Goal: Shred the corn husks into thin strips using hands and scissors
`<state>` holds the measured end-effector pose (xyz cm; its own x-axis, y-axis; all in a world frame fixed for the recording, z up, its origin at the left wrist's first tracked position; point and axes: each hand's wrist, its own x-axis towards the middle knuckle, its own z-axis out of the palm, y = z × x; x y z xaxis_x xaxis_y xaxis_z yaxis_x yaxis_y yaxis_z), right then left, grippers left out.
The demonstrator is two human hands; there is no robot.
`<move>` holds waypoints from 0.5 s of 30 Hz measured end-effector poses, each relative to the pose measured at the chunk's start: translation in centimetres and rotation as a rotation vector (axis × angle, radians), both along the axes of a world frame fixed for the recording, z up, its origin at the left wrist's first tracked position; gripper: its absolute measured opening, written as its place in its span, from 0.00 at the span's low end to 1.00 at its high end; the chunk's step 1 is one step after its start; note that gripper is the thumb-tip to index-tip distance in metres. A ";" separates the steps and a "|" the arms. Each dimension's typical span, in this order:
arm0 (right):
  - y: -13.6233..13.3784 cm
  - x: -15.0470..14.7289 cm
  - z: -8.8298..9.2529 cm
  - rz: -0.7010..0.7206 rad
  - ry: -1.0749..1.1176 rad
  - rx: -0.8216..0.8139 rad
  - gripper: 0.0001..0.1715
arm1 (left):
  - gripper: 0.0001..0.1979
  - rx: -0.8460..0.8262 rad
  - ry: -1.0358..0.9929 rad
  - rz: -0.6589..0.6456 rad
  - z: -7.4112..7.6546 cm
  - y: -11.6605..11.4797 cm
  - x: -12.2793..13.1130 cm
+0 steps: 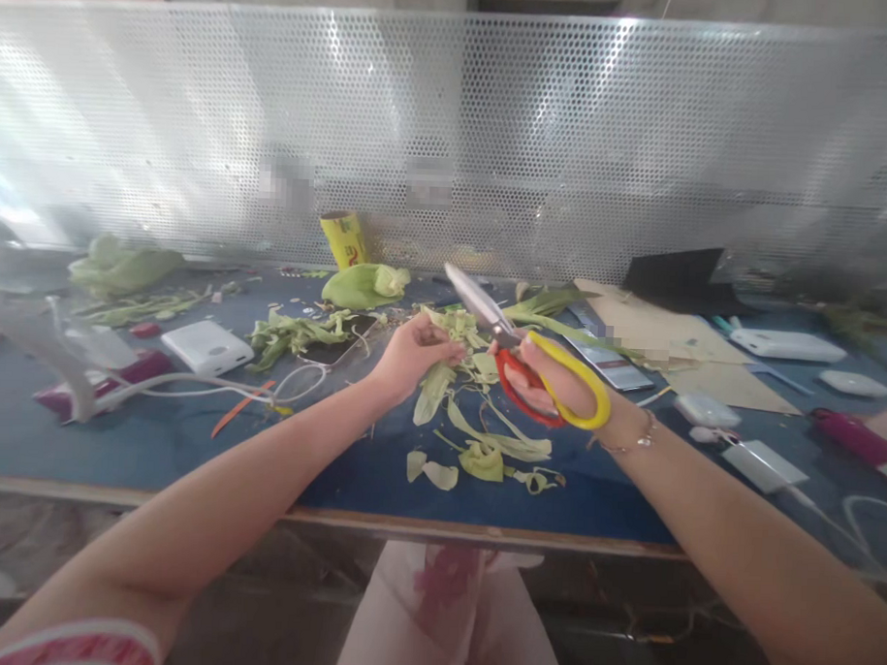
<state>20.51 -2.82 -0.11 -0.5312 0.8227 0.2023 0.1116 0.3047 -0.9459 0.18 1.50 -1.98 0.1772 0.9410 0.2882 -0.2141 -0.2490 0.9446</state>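
My right hand [558,380] grips a pair of scissors [519,350] with one red and one yellow handle loop, blades pointing up and left. My left hand [414,356] is closed on pale green corn husk leaves [454,328], held just left of the blades above the blue table [192,440]. Cut husk strips [483,450] lie scattered on the table below both hands. An unhusked corn cob [365,284] lies further back.
A perforated metal screen [451,129] backs the table. More husks [126,268] sit far left. A white power bank [206,347] with cables, a phone [613,366], cardboard sheets [676,345], a yellow cup [343,238] and white gadgets [788,345] crowd the sides.
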 end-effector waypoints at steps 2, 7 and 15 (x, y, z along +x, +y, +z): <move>0.7 0.3 -0.1 -0.253 -0.113 0.130 0.22 | 0.20 -0.043 -0.019 0.011 -0.1 0.1 -0.1; 2.7 1.6 -0.8 -0.649 -0.660 0.416 0.20 | 0.20 -0.033 0.064 0.109 -0.6 0.9 -0.5; 3.0 1.9 -2.1 -0.398 -0.946 0.446 0.13 | 0.15 -0.054 0.147 0.066 0.0 0.1 -0.1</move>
<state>22.43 0.15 -2.21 -0.3426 0.9229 0.1755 0.8934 0.3779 -0.2430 0.05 1.58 -1.98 0.1506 0.9654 0.2129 -0.0578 -0.2064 0.9768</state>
